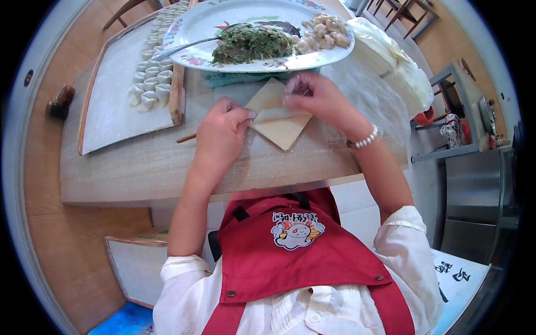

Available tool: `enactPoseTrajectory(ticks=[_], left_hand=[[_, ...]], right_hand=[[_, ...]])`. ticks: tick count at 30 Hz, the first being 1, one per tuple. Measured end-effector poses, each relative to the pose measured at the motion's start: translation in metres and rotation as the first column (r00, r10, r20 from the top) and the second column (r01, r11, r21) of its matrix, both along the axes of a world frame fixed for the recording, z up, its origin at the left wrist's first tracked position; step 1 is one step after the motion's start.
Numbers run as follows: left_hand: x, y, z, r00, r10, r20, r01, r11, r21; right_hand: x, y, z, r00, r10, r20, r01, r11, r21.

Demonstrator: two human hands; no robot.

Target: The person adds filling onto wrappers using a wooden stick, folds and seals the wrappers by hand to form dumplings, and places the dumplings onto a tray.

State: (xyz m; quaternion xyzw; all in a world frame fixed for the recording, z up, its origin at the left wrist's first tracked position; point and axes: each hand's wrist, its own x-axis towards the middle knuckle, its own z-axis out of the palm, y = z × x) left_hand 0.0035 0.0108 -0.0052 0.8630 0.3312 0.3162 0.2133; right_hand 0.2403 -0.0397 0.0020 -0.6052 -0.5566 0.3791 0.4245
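A stack of square dough wrappers point(282, 132) lies on the wooden table, one corner towards me, with the top sheet partly lifted or folded across the middle. Pinched at the left edge of that sheet is my left hand point(222, 130), thumb against fingers. My right hand point(312, 98), curled and slightly blurred, is over the stack's upper right side; whether it grips the dough cannot be told. Just beyond, a floral oval plate point(192, 25) holds green minced filling point(251, 44), peeled shrimp point(326, 33) and a metal spoon point(184, 48). The plate rests on a green container point(251, 78).
At left, a wood-edged tray point(121, 88) carries rows of folded dumplings point(153, 81). A thin wooden stick point(186, 138) lies beside my left hand. On the right are a clear plastic bag point(377, 100) and a wrapped pale bundle point(398, 69). The table's edge point(289, 184) is near my apron.
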Motion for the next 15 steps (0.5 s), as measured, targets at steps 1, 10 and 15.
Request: enactPoseTrajectory(ticks=[1, 10, 15], left_hand=[[0.000, 0.002, 0.001, 0.999, -0.006, -0.032, 0.005, 0.999, -0.033], [0.002, 0.036, 0.033, 0.977, -0.132, -0.168, 0.059, 0.922, -0.383], [-0.002, 0.042, 0.035, 0.985, -0.120, -0.120, 0.062, 0.914, -0.402]], right_hand=[[0.001, -0.008, -0.001, 0.994, 0.066, 0.084, -0.073, 0.993, 0.088], [-0.019, 0.000, -0.024, 0.745, -0.389, 0.541, 0.054, 0.844, 0.534], [-0.034, -0.018, 0.002, 0.509, -0.600, 0.617, 0.088, 0.750, 0.656]])
